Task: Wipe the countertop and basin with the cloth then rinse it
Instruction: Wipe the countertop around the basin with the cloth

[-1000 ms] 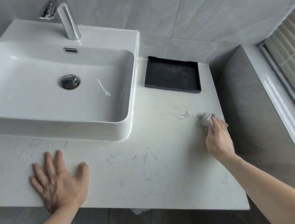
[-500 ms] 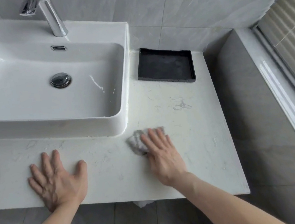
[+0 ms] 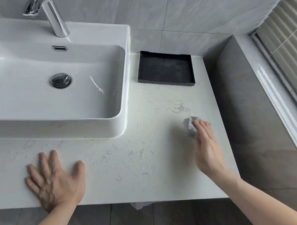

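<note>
Left hand (image 3: 54,180) flat on countertop (image 3: 122,162), fingers spread, holding nothing, bracing near front edge. Basin (image 3: 20,94) dry-looking, white streak on inner wall, likely unwiped. Right hand (image 3: 207,150) presses straight fingers on crumpled grey cloth (image 3: 189,125), near right edge, below black tray (image 3: 165,71). Step: countertop wiping. Next: probably sweep remaining surface, then basin, then rinse under tap (image 3: 53,17).

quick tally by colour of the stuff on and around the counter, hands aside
white: 2, basin and countertop
black: 1, tray
grey: 1, cloth
chrome: 2, tap and drain plug
total: 6
</note>
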### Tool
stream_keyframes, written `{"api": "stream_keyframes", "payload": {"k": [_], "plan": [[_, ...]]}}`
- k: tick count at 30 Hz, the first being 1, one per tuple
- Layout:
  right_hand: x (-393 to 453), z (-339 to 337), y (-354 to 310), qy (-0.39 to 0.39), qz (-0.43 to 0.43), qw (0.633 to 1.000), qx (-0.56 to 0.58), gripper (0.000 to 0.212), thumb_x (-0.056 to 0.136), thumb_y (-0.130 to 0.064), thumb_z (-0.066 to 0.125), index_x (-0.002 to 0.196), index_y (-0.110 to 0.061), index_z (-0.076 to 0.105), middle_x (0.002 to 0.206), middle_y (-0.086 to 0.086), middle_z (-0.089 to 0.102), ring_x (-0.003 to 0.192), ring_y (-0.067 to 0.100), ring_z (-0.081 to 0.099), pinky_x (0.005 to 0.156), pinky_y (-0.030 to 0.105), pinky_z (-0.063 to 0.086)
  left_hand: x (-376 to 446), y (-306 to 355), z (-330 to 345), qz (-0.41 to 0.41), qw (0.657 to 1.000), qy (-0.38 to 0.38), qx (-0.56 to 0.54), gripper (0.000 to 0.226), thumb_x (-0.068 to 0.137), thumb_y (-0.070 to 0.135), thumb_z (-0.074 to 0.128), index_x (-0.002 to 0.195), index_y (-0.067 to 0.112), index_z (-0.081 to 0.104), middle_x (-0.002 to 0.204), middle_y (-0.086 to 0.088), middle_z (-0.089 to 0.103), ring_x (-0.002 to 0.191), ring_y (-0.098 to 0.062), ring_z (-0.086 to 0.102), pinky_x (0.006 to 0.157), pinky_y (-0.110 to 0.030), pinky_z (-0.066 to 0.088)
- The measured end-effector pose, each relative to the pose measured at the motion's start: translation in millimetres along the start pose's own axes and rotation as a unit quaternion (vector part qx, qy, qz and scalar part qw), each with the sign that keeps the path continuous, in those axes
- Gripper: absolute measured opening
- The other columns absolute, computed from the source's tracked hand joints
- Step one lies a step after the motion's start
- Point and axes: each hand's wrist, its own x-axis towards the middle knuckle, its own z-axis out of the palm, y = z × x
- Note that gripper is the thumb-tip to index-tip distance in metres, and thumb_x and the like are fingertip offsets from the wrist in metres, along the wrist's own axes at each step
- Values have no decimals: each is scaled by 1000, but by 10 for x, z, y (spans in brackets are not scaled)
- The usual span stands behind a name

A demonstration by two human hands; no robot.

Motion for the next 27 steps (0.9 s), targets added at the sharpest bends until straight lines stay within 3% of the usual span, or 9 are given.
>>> {"api": "stream_keyframes", "payload": {"k": [3, 7, 12, 15, 21, 24, 27], "plan": [[-150, 295, -521, -79, -86, 993, 14, 55, 109, -17, 37, 162, -24, 28, 172, -3, 17, 160, 17, 0, 131, 40, 4, -1, 5, 5, -1, 1000, -1, -7, 84, 78, 64, 43, 152, 25, 31, 166, -4, 20, 153, -34, 6, 123, -55, 5], [-294, 661, -801, -149, -164, 971, -86, 61, 103, -37, 37, 162, -28, 25, 174, -2, 5, 160, 27, -11, 127, 45, -12, 3, -13, 21, 0, 1000, 0, -7, 84, 78, 64, 42, 152, 25, 30, 166, -4, 19, 153, -34, 5, 124, -55, 4], [-266, 699, -551, -160, -190, 961, -120, 63, 106, -35, 30, 165, -28, 10, 174, 0, -5, 159, 23, -14, 129, 43, -7, 12, -23, 42, -2, 1000, -1, -14, 86, 77, 65, 42, 152, 26, 30, 167, -3, 18, 154, -33, 5, 124, -54, 3], [-239, 513, -183, -135, -141, 974, -113, 64, 105, -35, 28, 166, -24, 9, 173, 1, -4, 159, 23, -12, 130, 43, -3, 13, -21, 39, -2, 1000, -2, -14, 86, 77, 65, 42, 152, 26, 30, 167, -3, 18, 153, -34, 6, 124, -55, 4], [-156, 9, 674, -35, 25, 990, -135, 57, 105, -21, 24, 160, -6, 27, 170, 12, 20, 158, 35, 10, 128, 54, 15, 6, -17, 20, 0, 1000, 3, -15, 84, 78, 64, 44, 151, 25, 31, 165, -4, 20, 153, -35, 7, 123, -55, 4], [-95, -54, 744, -21, 71, 989, -129, 54, 105, -14, 32, 159, -6, 28, 169, 11, 19, 157, 37, 10, 128, 53, 12, 5, -5, 14, 0, 1000, 2, -14, 84, 79, 63, 44, 151, 25, 31, 166, -4, 20, 153, -35, 7, 123, -55, 3], [-107, 34, 503, -5, 57, 990, -128, 47, 102, -24, 37, 146, -9, 40, 153, 12, 38, 139, 44, 31, 120, 55, 25, 6, -5, 14, -2, 1000, 2, -14, 83, 79, 63, 44, 151, 25, 30, 165, -4, 20, 153, -35, 7, 123, -54, 3]]}}
